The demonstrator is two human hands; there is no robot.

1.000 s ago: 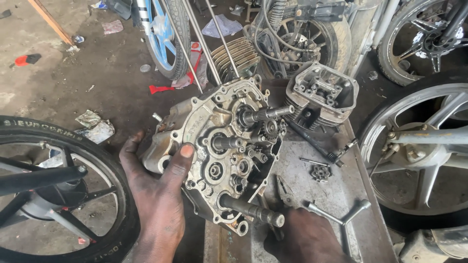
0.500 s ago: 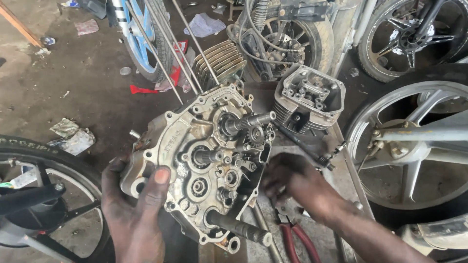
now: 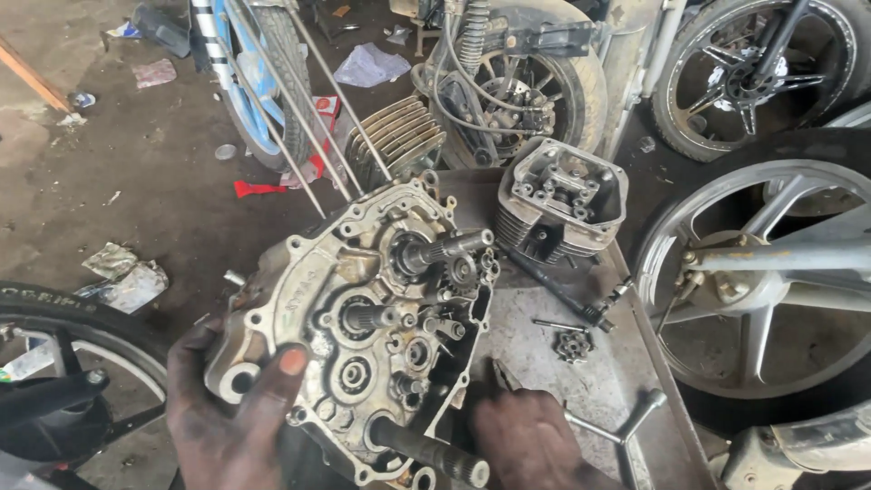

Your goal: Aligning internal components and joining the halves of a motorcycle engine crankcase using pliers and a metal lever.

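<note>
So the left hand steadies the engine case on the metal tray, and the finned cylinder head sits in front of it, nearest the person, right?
Not quite. In the head view the cylinder head sits behind the engine case, farther from the person. The rest holds: the left hand steadies the case on the metal tray.

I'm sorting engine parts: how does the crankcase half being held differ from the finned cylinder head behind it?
The crankcase half is larger, flat and tilted, with shafts and gears sticking out; the cylinder head is boxy, finned and sits untouched. The left hand grips the crankcase half only. Both are greasy grey metal.
</note>
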